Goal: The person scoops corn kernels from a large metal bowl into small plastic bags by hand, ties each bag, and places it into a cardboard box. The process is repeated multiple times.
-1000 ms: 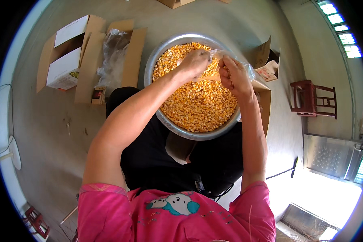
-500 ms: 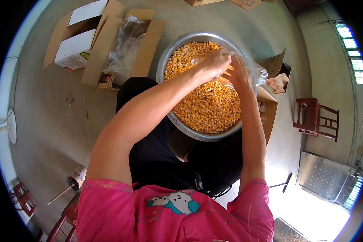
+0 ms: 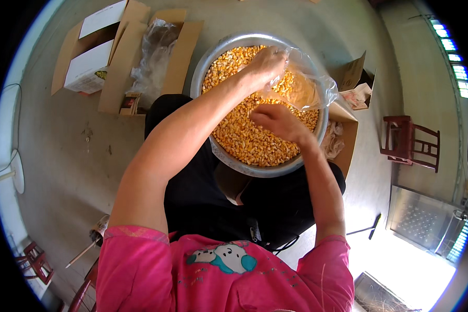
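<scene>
A wide metal basin (image 3: 196, 78) full of yellow corn kernels (image 3: 255, 143) stands in front of my knees. My left hand (image 3: 268, 65) is closed on the edge of a clear plastic bag (image 3: 325, 89), which spreads over the kernels and reaches the basin's right rim. Below the bag, my right hand (image 3: 282, 122) hovers close above the corn, its fingers curled toward the left. The inside of that hand is hidden, so whether kernels are in it does not show.
An open carton (image 3: 182, 57) with clear plastic stands left of the basin, beside a white-and-brown box (image 3: 88, 67). Another carton (image 3: 351, 132) holding plastic bags is against the basin's right side. Farther right are a small open box (image 3: 354, 78) and a dark red chair (image 3: 411, 143).
My right hand has come away from my left and moved down and left over the corn. The plastic bag now hangs spread out from my left hand.
</scene>
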A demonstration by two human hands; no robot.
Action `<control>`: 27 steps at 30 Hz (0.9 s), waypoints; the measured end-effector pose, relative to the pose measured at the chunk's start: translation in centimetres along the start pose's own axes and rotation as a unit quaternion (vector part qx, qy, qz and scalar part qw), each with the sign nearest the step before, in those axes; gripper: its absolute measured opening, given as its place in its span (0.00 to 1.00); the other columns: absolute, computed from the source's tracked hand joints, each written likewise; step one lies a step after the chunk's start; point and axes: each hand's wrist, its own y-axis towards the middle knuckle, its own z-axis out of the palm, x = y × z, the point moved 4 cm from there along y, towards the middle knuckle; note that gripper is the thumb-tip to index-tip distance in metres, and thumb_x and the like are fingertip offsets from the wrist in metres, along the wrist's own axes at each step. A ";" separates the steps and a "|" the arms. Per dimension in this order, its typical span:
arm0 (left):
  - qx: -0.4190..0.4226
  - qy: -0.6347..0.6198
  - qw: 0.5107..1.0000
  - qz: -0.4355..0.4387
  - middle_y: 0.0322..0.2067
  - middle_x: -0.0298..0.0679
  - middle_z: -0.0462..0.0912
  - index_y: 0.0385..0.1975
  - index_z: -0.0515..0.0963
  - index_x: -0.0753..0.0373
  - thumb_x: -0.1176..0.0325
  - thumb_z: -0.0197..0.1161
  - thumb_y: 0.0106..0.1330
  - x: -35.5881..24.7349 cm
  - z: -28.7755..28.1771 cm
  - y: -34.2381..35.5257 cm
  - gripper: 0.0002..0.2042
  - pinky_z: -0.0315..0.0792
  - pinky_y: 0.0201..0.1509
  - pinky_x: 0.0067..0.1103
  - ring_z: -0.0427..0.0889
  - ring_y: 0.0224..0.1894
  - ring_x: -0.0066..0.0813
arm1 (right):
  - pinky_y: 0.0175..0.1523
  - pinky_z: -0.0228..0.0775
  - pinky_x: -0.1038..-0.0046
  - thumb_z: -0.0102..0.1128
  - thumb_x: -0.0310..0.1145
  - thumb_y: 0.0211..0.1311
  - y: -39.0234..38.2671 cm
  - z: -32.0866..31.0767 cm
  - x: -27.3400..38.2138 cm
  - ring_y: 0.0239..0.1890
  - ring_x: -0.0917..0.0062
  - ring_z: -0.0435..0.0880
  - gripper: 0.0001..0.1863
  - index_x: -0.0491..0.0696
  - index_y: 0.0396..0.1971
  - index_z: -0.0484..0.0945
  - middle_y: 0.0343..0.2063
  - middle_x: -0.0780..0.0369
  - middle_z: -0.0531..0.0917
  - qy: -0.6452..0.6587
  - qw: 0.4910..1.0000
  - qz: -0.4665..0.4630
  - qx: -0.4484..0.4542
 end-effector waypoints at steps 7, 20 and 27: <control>0.017 0.029 0.999 -0.013 0.30 0.35 0.73 0.42 0.75 0.67 0.66 0.46 0.69 -0.3 0.0 -0.1 0.13 0.69 0.34 0.22 0.70 0.30 0.20 | 0.54 0.62 0.54 0.56 0.48 0.59 2.4 7.0 -1.8 0.51 0.57 0.70 0.26 0.49 0.53 0.70 0.47 0.53 0.72 -0.298 0.928 -0.095 -0.204; 0.016 0.049 0.998 -0.021 0.32 0.36 0.75 0.41 0.75 0.68 0.62 0.48 0.70 -0.3 -0.2 -0.4 0.15 0.70 0.36 0.21 0.73 0.32 0.21 | 0.25 0.71 0.60 0.55 0.42 0.62 1.9 9.7 -1.6 0.22 0.60 0.80 0.13 0.47 0.29 0.69 0.21 0.56 0.78 -0.267 0.932 -0.148 -0.195; -0.005 -0.013 1.000 -0.013 0.33 0.37 0.76 0.43 0.74 0.69 0.63 0.49 0.69 0.3 0.1 0.0 0.15 0.70 0.40 0.21 0.73 0.35 0.22 | 0.27 0.71 0.59 0.55 0.37 0.62 2.8 8.3 -2.8 0.22 0.58 0.81 0.11 0.46 0.26 0.70 0.18 0.52 0.78 -0.228 0.948 -0.146 -0.168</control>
